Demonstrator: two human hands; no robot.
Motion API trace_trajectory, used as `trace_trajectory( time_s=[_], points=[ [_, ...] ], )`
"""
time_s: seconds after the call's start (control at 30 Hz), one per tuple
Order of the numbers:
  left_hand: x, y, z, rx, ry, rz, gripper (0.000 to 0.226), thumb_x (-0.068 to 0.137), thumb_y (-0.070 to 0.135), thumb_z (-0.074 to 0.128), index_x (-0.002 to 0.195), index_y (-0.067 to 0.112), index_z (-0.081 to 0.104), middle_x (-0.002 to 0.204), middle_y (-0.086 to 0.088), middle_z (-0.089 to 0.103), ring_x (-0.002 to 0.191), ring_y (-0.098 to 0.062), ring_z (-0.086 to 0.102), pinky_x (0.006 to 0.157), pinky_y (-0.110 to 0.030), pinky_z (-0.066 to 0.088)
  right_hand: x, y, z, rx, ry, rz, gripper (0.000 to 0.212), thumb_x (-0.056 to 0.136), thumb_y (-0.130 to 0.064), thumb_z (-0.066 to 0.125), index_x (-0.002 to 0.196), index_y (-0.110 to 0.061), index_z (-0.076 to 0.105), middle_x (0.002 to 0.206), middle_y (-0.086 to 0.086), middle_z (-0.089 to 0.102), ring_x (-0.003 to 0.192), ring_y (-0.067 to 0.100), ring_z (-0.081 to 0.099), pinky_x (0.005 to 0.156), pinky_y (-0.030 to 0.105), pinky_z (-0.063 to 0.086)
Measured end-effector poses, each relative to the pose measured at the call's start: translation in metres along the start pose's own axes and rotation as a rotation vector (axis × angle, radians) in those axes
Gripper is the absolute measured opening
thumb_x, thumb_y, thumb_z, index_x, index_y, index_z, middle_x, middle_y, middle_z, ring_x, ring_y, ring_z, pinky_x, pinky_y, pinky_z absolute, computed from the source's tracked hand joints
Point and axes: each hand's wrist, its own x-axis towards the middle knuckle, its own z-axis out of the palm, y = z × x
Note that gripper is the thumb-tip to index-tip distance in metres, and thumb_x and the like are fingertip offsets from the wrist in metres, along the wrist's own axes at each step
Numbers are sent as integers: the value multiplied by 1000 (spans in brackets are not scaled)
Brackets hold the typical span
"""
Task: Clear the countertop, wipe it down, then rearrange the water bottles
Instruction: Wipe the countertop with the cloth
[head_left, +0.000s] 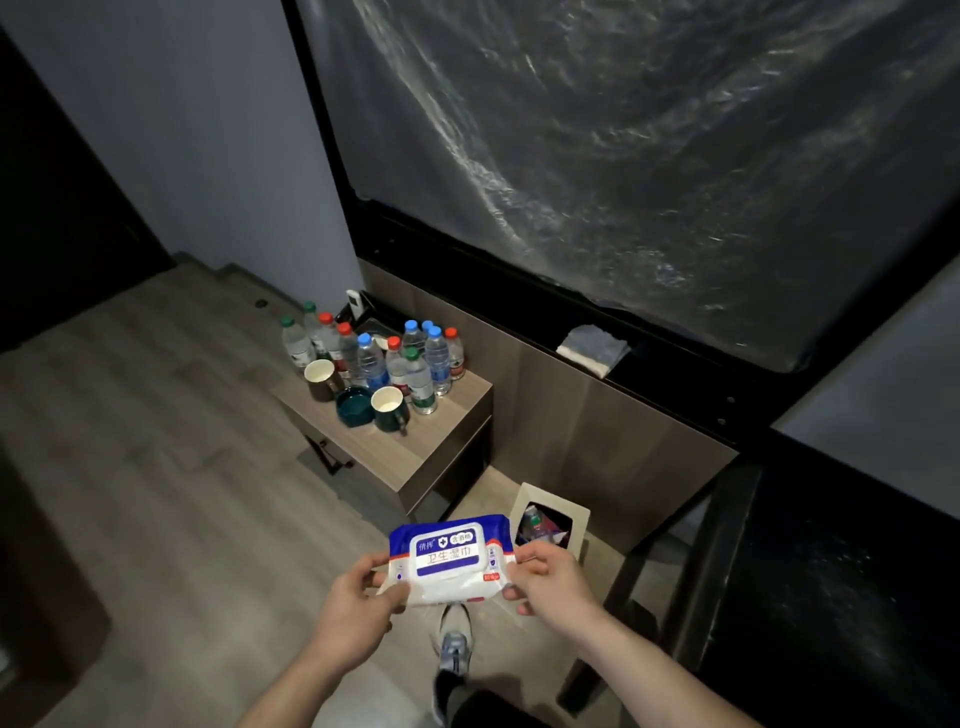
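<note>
Two bare hands held a soft white-and-blue plastic pack of wet wipes (451, 560) in the lower middle of the frame. The left hand (358, 597) pinched the pack's left end between thumb and curled fingers, and the right hand (551, 578) gripped its right end the same way, so the hands sat apart with the pack stretched between them, its label facing up.

Left of centre, higher in the frame, stood a low wood-grain countertop (415, 441). On it clustered clear plastic water bottles (410, 353) with red, blue and green caps, all upright and packed close together. In front of them sat a brown mug with a pale inside (321, 378), a dark green round ashtray (354, 406) and a dark green mug with a handle (389, 410), side by side near the front edge.

Just right of the pack, on the floor, stood a pale square-topped waste bin (556, 501) with rubbish inside. Below the pack a grey sneaker (455, 644) rested on the wood-look floor. Further right and higher, a folded grey cloth (592, 347) lay on a dark ledge.
</note>
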Motion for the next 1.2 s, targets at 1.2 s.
trace_trajectory(
  time_s=[1.2],
  points=[
    [475,-3,-121,857,-518,-44,46,94,19,63,135,29,44,115,8,61,115,-18,63,88,-25,46,368,-74,197,-206,136,482,12,86,-27,61,75,-30,56,97,4,74,94,26,70,83,32,56]
  ],
)
